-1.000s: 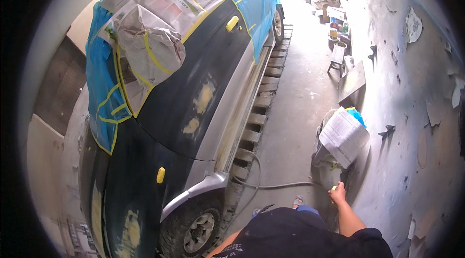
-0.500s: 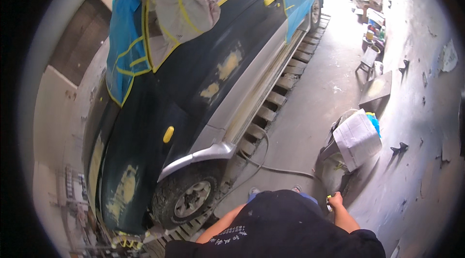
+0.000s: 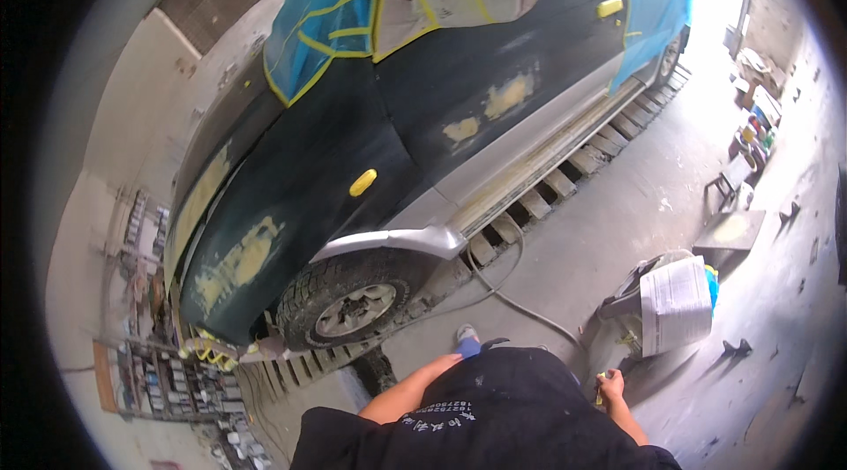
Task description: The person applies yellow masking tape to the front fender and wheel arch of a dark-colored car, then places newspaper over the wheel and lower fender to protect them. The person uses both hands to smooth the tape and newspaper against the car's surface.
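My right hand (image 3: pixel 611 384) is low beside my body, its fingers closed round a small yellow thing (image 3: pixel 601 382) whose kind is too small to make out. My left forearm (image 3: pixel 408 389) runs in towards my waist; its fingers are hidden against my dark shirt. Ahead and to the left stands a dark car (image 3: pixel 353 121) with pale filler patches (image 3: pixel 238 260) on its front fender and door. Blue film (image 3: pixel 322 15) and paper edged with yellow tape cover its windows. Neither hand touches the car.
A grey hose (image 3: pixel 538 320) crosses the floor by the front wheel (image 3: pixel 357 309). Slats (image 3: pixel 534 203) line the car's side. At right stand a paper-covered bin (image 3: pixel 675 307), a dark board (image 3: pixel 730 230) and a small stool (image 3: pixel 730 180) along the wall. Shelves (image 3: pixel 181 386) hold cans at lower left.
My view has turned left, so the car and the bin appear further right and more shelves show. My right hand still holds the small yellow thing.
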### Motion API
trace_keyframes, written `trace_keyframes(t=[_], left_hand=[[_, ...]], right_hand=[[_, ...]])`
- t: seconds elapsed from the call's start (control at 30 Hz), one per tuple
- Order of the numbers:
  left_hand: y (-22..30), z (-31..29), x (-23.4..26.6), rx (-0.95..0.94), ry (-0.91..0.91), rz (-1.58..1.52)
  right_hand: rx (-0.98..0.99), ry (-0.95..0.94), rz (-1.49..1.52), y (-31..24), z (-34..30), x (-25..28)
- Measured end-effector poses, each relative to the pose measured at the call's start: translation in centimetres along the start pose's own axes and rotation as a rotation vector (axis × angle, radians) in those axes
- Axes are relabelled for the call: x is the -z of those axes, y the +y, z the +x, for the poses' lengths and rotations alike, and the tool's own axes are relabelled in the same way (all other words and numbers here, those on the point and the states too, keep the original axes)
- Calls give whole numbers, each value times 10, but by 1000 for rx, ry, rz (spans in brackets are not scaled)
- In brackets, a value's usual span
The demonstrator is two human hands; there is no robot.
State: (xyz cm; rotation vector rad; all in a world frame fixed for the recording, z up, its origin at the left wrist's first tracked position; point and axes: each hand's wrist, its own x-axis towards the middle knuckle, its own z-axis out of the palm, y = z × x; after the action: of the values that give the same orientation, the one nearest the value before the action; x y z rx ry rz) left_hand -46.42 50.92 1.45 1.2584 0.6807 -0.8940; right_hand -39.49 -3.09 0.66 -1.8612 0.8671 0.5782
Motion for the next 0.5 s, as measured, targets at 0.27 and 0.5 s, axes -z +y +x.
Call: trace_keyframes(t=[0.27, 0.5], left_hand=[[-12, -32, -11, -64, 113, 149], [-31, -16, -2, -197, 70, 67]], right_hand=[[114, 14, -204, -75, -12, -4], [361, 78, -368, -98, 11, -16]])
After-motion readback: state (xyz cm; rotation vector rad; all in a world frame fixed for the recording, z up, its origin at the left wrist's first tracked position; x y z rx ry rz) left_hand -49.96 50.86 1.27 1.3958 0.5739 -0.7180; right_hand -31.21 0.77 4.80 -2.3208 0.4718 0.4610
